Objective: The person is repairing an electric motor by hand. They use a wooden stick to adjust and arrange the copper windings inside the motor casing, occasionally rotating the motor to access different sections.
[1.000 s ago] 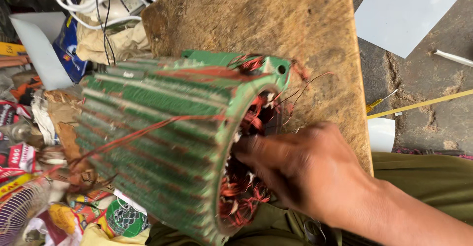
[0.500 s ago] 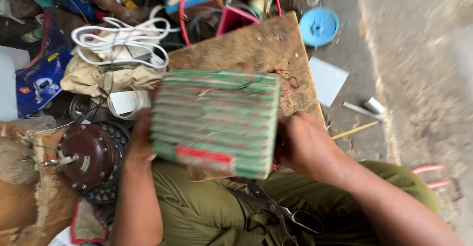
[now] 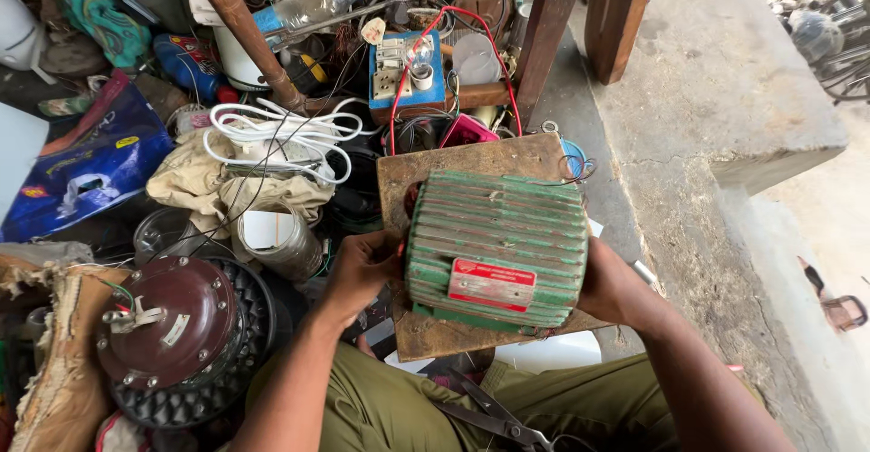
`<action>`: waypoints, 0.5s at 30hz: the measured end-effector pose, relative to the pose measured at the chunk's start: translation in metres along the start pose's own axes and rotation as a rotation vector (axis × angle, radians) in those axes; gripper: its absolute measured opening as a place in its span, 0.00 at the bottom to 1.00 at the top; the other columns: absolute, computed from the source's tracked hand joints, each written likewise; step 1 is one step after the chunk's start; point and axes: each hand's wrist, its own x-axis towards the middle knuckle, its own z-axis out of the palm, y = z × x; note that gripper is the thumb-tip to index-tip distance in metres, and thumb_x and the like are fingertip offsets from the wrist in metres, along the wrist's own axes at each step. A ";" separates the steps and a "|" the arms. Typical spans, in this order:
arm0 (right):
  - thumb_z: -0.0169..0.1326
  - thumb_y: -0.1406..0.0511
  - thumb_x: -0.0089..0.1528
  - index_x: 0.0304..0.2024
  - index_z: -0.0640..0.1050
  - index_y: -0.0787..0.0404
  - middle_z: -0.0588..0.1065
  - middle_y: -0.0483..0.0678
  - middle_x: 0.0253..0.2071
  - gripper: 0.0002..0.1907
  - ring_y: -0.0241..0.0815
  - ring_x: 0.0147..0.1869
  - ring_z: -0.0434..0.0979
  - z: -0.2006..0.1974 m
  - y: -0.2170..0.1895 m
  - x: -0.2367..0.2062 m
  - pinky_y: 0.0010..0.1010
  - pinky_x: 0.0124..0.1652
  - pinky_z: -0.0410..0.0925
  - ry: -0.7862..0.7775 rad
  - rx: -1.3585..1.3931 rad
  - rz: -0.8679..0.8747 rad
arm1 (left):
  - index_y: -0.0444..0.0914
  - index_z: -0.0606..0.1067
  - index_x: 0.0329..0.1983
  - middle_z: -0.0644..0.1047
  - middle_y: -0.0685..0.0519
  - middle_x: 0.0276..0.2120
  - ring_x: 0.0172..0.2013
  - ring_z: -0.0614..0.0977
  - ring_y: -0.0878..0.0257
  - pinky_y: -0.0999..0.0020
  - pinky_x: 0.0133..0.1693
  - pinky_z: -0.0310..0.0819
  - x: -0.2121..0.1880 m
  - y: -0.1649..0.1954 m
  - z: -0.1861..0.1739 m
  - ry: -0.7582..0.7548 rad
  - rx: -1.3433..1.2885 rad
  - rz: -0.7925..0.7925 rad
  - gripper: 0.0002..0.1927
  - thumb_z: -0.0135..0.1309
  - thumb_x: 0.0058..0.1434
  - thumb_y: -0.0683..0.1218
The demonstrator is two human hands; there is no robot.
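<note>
A green ribbed motor housing (image 3: 497,251), cast metal with a red plate on its side, is held on its side over the middle of a worn wooden board (image 3: 471,167). It is clasped at both ends: the left hand (image 3: 361,271) is curled on the left end, the right hand (image 3: 612,286) is pressed to the right end. The heavy casing could slip or roll off the board's near edge if either grip loosens. A maroon domed fan motor (image 3: 168,321) lies well apart, left.

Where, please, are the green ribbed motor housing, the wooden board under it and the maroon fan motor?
green ribbed motor housing (image 3: 498,235): head view, on its ribbed side.
wooden board (image 3: 453,158): head view, bare far part.
maroon fan motor (image 3: 168,321): head view, domed top.
</note>
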 end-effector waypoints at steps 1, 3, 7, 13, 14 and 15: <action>0.70 0.66 0.49 0.62 0.69 0.65 0.78 0.54 0.58 0.40 0.43 0.61 0.77 0.003 0.004 0.000 0.35 0.58 0.69 0.008 -0.015 0.012 | 0.31 0.80 0.38 0.79 0.56 0.28 0.30 0.76 0.71 0.73 0.33 0.68 -0.001 0.000 0.001 0.041 0.034 0.000 0.13 0.61 0.66 0.48; 0.71 0.65 0.48 0.61 0.70 0.65 0.78 0.54 0.58 0.40 0.43 0.61 0.77 0.005 0.015 0.002 0.35 0.58 0.69 0.014 -0.057 0.046 | 0.33 0.78 0.42 0.79 0.58 0.30 0.32 0.76 0.72 0.74 0.35 0.70 -0.002 0.002 0.004 0.082 0.160 0.129 0.14 0.59 0.66 0.49; 0.72 0.66 0.46 0.60 0.72 0.65 0.78 0.54 0.58 0.41 0.43 0.61 0.76 0.007 0.037 0.006 0.35 0.58 0.69 0.010 -0.031 0.002 | 0.32 0.79 0.36 0.80 0.55 0.24 0.26 0.76 0.71 0.71 0.30 0.71 -0.008 0.013 0.012 0.181 0.296 0.041 0.15 0.58 0.67 0.50; 0.70 0.66 0.48 0.62 0.71 0.66 0.77 0.55 0.59 0.40 0.44 0.62 0.76 0.005 0.035 0.004 0.35 0.59 0.69 0.027 -0.002 -0.164 | 0.32 0.78 0.38 0.81 0.53 0.26 0.27 0.79 0.70 0.69 0.30 0.72 -0.018 0.025 0.024 0.257 0.351 0.074 0.15 0.54 0.68 0.50; 0.70 0.66 0.48 0.61 0.72 0.65 0.77 0.55 0.58 0.39 0.44 0.61 0.77 0.003 0.031 0.005 0.35 0.59 0.70 0.016 -0.019 -0.170 | 0.32 0.78 0.38 0.81 0.53 0.25 0.27 0.78 0.70 0.69 0.30 0.72 -0.020 0.025 0.026 0.267 0.344 0.059 0.15 0.54 0.69 0.50; 0.70 0.66 0.48 0.61 0.72 0.66 0.76 0.56 0.59 0.39 0.46 0.62 0.76 0.002 0.027 0.008 0.36 0.60 0.68 0.010 -0.073 -0.270 | 0.31 0.78 0.38 0.80 0.52 0.25 0.27 0.77 0.69 0.68 0.30 0.71 -0.020 0.024 0.028 0.276 0.338 0.046 0.16 0.54 0.70 0.50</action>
